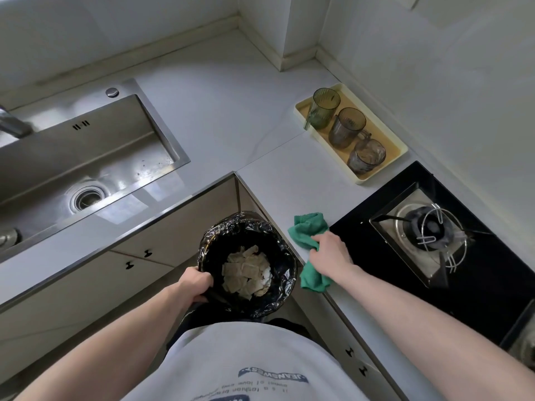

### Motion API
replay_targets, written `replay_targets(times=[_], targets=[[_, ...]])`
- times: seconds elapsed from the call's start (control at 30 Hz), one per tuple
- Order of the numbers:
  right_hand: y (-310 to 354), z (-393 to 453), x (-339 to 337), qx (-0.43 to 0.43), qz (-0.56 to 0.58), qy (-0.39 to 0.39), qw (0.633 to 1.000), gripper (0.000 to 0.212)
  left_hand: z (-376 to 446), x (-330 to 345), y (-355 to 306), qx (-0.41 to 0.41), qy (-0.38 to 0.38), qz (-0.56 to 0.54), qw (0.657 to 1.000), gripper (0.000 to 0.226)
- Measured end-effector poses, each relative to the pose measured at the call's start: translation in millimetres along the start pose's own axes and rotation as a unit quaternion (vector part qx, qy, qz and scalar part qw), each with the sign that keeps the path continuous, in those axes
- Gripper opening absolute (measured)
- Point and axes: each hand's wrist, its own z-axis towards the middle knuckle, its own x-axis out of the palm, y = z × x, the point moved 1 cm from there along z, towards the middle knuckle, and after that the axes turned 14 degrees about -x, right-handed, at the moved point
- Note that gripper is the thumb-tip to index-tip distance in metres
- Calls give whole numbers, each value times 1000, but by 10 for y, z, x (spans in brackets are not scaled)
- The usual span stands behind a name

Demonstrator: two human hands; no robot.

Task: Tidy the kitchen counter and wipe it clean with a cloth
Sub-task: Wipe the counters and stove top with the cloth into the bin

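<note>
The green cloth (309,250) lies bunched on the near edge of the pale counter (231,111), just left of the black gas hob (434,241), with its long axis running from the far end near the hob's corner toward the near end, where a flap hangs over the counter's edge. The right hand (330,253) rests on the cloth's middle, palm down, fingers curled into the fabric and gripping it. The left hand (195,283) grips the left rim of a round bin (249,264) lined with a crinkled black bag, fingers hooked over the rim; the bin sits below counter level in the inner corner of the L-shaped counter and holds pale crumpled scraps of paper. On the person's light shirt (246,363), seen upside down from this view, a blue patch reads "JEANSWEST", with smaller lines under it too blurred to read in full. At far right on the counter a cream tray (396,143) lies with its long axis slanting from far left to near right, carrying three tinted glass cups (347,127) in a row along it. At left a steel sink (86,157) is set into the counter, a faucet (14,125) at its left edge.
</note>
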Motion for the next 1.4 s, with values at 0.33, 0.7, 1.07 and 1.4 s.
replay_targets(times=[0.33, 0.7, 1.07, 1.4], targets=[[649, -393, 703, -90, 160, 42, 982, 26, -100, 34, -25, -3, -17, 19, 1000, 18], [-269, 37, -498, -52, 33, -173, 983, 39, -89, 4, 60, -3, 0, 5, 1000, 23], [-443, -65, -68, 17, -50, -65, 997, 53, -151, 0, 24, -3, 6, 3, 1000, 25], [326, -155, 453, -5, 120, 1, 993, 36, -77, -22, -1, 9, -12, 8, 1000, 24]])
